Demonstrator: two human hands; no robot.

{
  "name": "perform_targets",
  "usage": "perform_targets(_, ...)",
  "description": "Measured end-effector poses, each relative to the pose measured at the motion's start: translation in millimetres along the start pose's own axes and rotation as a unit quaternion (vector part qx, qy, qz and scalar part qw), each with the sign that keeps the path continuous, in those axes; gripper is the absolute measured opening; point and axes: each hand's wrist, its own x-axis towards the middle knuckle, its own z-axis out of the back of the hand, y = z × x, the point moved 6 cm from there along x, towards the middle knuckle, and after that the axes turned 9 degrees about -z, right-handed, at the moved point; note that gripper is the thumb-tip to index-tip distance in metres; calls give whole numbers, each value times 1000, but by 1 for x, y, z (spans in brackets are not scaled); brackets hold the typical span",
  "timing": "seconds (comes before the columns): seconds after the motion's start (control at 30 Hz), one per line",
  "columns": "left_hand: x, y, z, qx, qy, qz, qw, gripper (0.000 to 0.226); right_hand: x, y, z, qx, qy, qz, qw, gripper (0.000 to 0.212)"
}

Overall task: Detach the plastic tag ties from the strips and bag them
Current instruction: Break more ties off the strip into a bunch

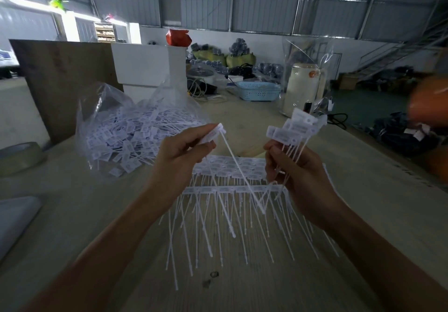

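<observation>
My left hand pinches the flat head of a single white tag tie, whose thin tail runs down to the right. My right hand grips a bunch of tag ties by their tails, heads fanned upward. Below both hands, strips of tag ties lie on the wooden table, tails pointing toward me. A clear plastic bag full of loose white tag ties sits open at the left, beyond my left hand.
A tape roll lies at the table's left edge, a pale folded sheet nearer me. Behind stand a brown board, white boxes, a blue basket and a bagged cream kettle. An orange blur shows right.
</observation>
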Motion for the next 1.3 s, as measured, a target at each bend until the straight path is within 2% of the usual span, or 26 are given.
perform_targets(0.2,0,-2,-1,22,-3,-7,1000,43,-1,2,5,11,-25,-26,999,18)
perform_targets(0.3,0,-5,0,57,-3,-30,998,35,0,0,4,30,-23,-37,999,28)
perform_targets(0.47,0,-14,3,110,-24,-85,990,21,0,5,-2,85,34,-32,995,26)
perform_targets(0.53,-2,-20,3,163,-36,-130,977,19,0,5,-2,80,43,-41,995,31)
perform_targets(0.67,-11,-35,-8,280,-32,-234,931,22,0,2,0,47,19,-33,998,30)
perform_targets(0.8,-18,-41,-21,305,-2,-281,910,23,-4,8,-4,-11,5,12,1000,27)
perform_targets(0.87,-20,-41,-24,319,4,-300,899,23,-7,11,-9,-30,32,9,999,35)
perform_targets(0.93,-21,-40,-28,336,10,-319,886,22,-12,14,-16,-102,64,28,992,38)
perform_targets(1.0,-24,-39,-34,340,27,-344,875,22,-15,12,-21,-134,69,48,987,29)
perform_targets(1.07,-27,-36,-39,331,52,-364,869,23,-15,9,-22,-115,52,44,991,23)
perform_targets(1.2,-25,-21,-40,373,102,-346,855,37,-10,5,-14,-71,-1,7,997,27)
perform_targets(1.3,-20,-13,-34,424,92,-304,848,44,-5,-2,-10,-6,16,-30,999,35)
